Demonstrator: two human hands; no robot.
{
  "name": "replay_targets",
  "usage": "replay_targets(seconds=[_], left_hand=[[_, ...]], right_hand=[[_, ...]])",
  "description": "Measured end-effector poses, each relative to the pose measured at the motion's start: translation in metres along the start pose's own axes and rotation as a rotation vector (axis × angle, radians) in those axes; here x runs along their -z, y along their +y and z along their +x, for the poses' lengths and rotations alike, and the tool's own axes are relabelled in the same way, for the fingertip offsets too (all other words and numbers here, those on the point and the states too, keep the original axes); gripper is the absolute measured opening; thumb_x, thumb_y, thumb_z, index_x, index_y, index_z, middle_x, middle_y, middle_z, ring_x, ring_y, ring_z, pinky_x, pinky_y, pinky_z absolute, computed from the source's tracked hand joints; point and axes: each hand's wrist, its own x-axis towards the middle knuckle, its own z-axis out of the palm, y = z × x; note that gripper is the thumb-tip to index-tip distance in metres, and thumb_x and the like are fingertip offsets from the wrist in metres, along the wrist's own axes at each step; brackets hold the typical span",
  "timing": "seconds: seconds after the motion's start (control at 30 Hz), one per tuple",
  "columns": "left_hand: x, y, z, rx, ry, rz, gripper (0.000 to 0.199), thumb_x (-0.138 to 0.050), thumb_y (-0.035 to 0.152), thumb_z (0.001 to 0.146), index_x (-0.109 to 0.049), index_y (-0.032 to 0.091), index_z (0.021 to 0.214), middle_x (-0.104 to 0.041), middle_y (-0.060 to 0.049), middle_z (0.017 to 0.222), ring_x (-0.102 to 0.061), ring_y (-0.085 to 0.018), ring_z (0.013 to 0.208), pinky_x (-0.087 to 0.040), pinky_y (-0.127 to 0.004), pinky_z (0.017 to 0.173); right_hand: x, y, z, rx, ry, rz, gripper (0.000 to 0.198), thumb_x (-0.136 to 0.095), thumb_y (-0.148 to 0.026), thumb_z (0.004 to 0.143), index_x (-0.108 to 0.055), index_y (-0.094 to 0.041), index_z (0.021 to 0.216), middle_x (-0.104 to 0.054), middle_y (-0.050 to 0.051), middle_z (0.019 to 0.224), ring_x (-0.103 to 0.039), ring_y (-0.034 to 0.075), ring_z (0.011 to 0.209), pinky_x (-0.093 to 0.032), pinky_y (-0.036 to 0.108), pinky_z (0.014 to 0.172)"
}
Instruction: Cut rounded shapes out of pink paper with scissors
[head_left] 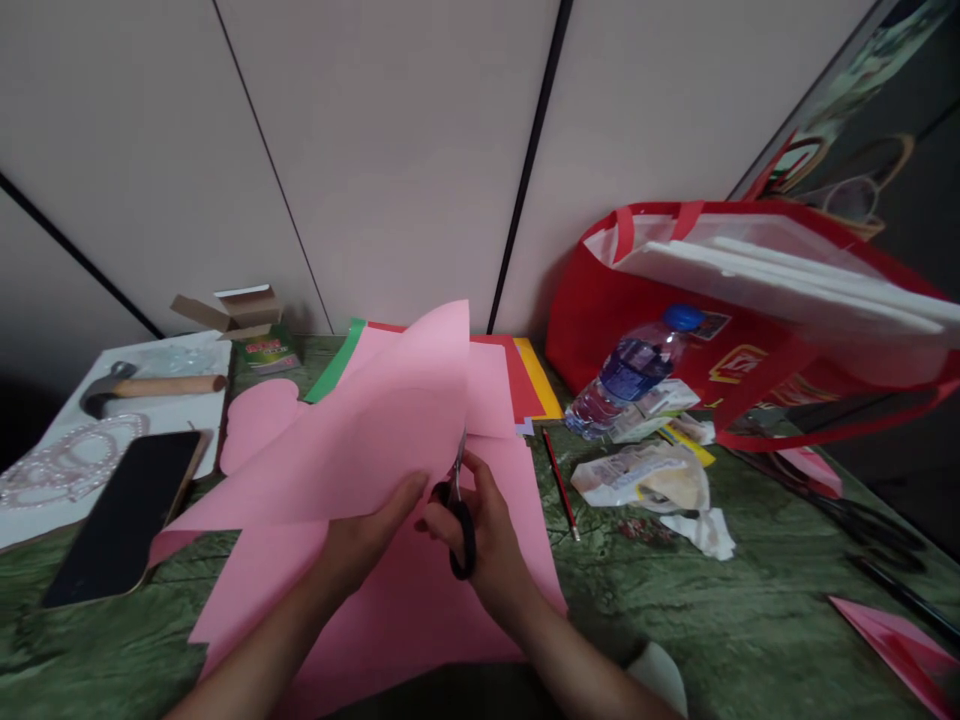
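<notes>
A large sheet of pink paper (360, 440) is raised in front of me, its far right corner curling upward. My left hand (375, 530) grips its near edge, thumb on top and the other fingers hidden beneath. My right hand (480, 530) holds black-handled scissors (463, 545), fingers through the loops. Their metal blades point away from me and meet the right edge of the sheet; how far apart the blades are is hard to make out. Below both hands lie more pink sheets (420, 620). A pink cut-out with a rounded outline (259, 415) rests left of the raised sheet.
On the left are a phone (127, 515), a hammer (157, 387), beads (75, 465) and an opened small box (262, 335). Right of the paper lie a red pencil (561, 485), a plastic bottle (630, 370) and wrappers (645, 478), before a red bag (600, 300).
</notes>
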Motion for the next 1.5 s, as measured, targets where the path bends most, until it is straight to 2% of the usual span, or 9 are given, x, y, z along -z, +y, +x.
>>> replay_targets(seconds=[0.3, 0.4, 0.6, 0.83, 0.97, 1.17, 1.5], left_hand=[[0.001, 0.004, 0.001, -0.003, -0.064, -0.045, 0.016, -0.064, 0.036, 0.060, -0.062, 0.022, 0.069, -0.067, -0.003, 0.072, -0.062, -0.022, 0.072, -0.050, -0.036, 0.073], [0.001, 0.004, 0.001, -0.006, -0.045, -0.028, 0.015, -0.064, 0.035, 0.060, -0.061, 0.022, 0.067, -0.067, -0.003, 0.071, -0.062, -0.022, 0.072, -0.050, -0.036, 0.073], [0.001, 0.005, 0.000, 0.009, -0.036, -0.039, 0.017, -0.063, 0.037, 0.061, -0.059, 0.022, 0.069, -0.065, -0.002, 0.071, -0.062, -0.022, 0.070, -0.051, -0.036, 0.070], [0.001, 0.006, 0.000, 0.016, -0.055, -0.026, 0.018, -0.062, 0.038, 0.063, -0.060, 0.020, 0.066, -0.064, -0.003, 0.065, -0.061, -0.021, 0.066, -0.050, -0.034, 0.067], [0.003, 0.003, 0.003, -0.013, -0.117, -0.030, 0.020, -0.060, 0.040, 0.063, -0.058, 0.020, 0.064, -0.062, -0.002, 0.060, -0.060, -0.020, 0.060, -0.050, -0.033, 0.061], [0.006, -0.007, 0.009, -0.093, -0.078, 0.016, 0.025, -0.062, 0.040, 0.062, -0.059, 0.017, 0.072, -0.066, -0.005, 0.073, -0.063, -0.021, 0.070, -0.051, -0.033, 0.064], [0.005, -0.006, 0.007, -0.065, -0.113, 0.005, 0.023, -0.061, 0.040, 0.065, -0.059, 0.018, 0.068, -0.065, -0.003, 0.064, -0.063, -0.020, 0.062, -0.051, -0.031, 0.057]], right_hand=[[0.001, 0.006, 0.000, 0.025, 0.020, -0.015, 0.052, -0.066, -0.032, 0.070, -0.038, -0.022, 0.113, -0.056, -0.004, 0.069, -0.058, 0.014, 0.055, -0.042, 0.026, 0.051], [-0.001, 0.003, -0.001, 0.019, 0.018, -0.008, 0.050, -0.064, -0.032, 0.071, -0.037, -0.022, 0.112, -0.056, -0.004, 0.067, -0.059, 0.014, 0.055, -0.041, 0.026, 0.051], [-0.004, 0.000, -0.001, -0.008, 0.052, 0.003, 0.055, -0.066, -0.035, 0.067, -0.036, -0.020, 0.111, -0.054, -0.006, 0.062, -0.058, 0.014, 0.053, -0.041, 0.026, 0.051], [-0.003, 0.002, -0.002, 0.011, 0.045, -0.011, 0.052, -0.064, -0.035, 0.069, -0.037, -0.020, 0.111, -0.054, -0.006, 0.060, -0.057, 0.013, 0.051, -0.042, 0.026, 0.049], [-0.002, 0.003, -0.001, 0.015, 0.051, -0.044, 0.051, -0.063, -0.035, 0.070, -0.037, -0.020, 0.111, -0.054, -0.006, 0.058, -0.057, 0.013, 0.049, -0.041, 0.025, 0.047], [-0.001, 0.007, -0.001, 0.031, 0.044, -0.055, 0.050, -0.061, -0.034, 0.072, -0.037, -0.019, 0.113, -0.054, -0.006, 0.057, -0.057, 0.013, 0.050, -0.043, 0.024, 0.048], [-0.001, 0.008, -0.003, 0.051, 0.028, -0.042, 0.049, -0.060, -0.035, 0.074, -0.036, -0.019, 0.114, -0.053, -0.007, 0.054, -0.058, 0.014, 0.050, -0.043, 0.024, 0.048]])
